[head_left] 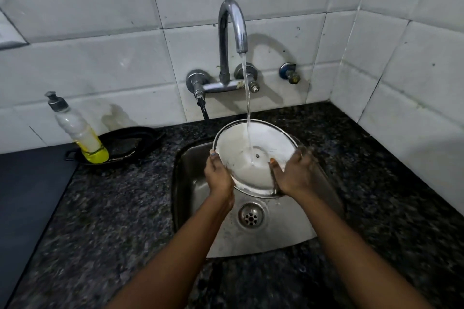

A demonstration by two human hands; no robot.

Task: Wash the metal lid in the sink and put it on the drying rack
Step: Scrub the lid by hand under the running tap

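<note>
White-tiled corner, speckled black stone worktop [108, 208]. Left hand [218, 175] clamped on left rim of round, shallow steel lid [253, 158], tilted hollow-side up over steel sink [276, 228] under tap stream [248, 98]; right hand [296, 174] gripping right rim. Drying rack unseen, so direction of coming carry unknowable.

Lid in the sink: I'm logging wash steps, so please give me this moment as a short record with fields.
lid: metal lid, tilted, inner side up, held over the sink
left hand: left hand, grip on the lid's left rim
right hand: right hand, grip on the lid's right rim, blurred
water: stream from the tap hits near the lid's centre
soap: soap bottle left of the sink, leaning in a black tray
drying rack: not in view
stage: rinsing; lid not yet racked
</note>
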